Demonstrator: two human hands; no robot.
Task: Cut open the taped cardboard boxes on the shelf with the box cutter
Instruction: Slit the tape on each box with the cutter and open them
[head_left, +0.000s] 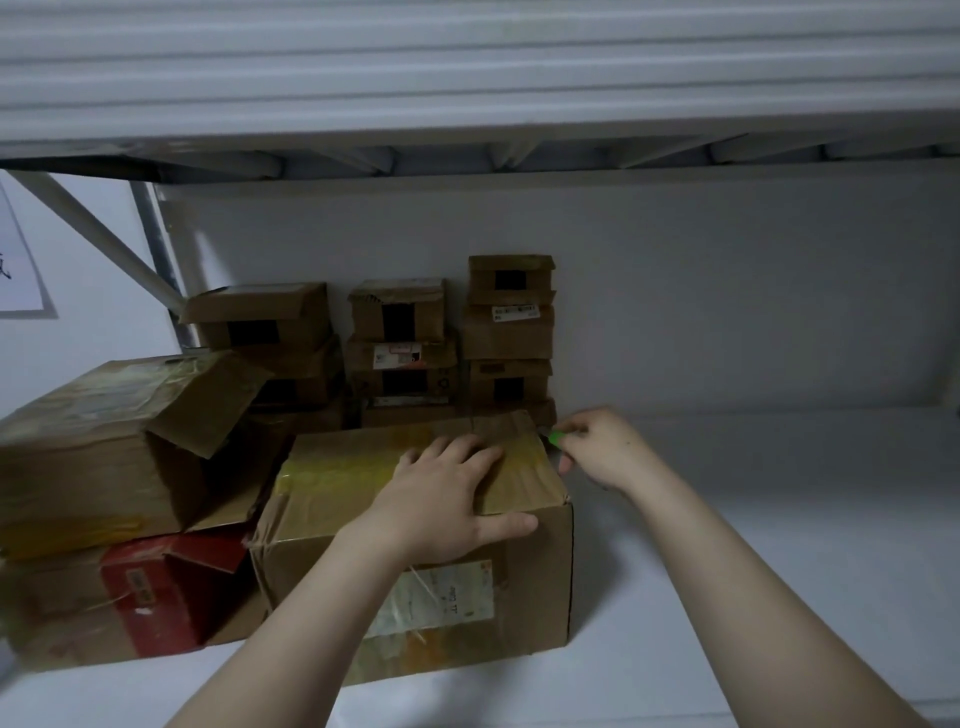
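Observation:
A large taped cardboard box (332, 483) stands on the white shelf (753, 545), its top covered in yellowish tape. My left hand (447, 499) lies flat on the box's top, fingers spread, thumb over the front right edge. My right hand (602, 452) pinches a green box cutter (554, 437) at the box's far right top corner, its tip against the taped edge. The blade itself is too small to make out.
At the left, an opened box (104, 447) with a raised flap lies on a box with a red panel (156, 592). Several small taped boxes (405, 338) are stacked against the back wall. The shelf above (467, 78) hangs low overhead.

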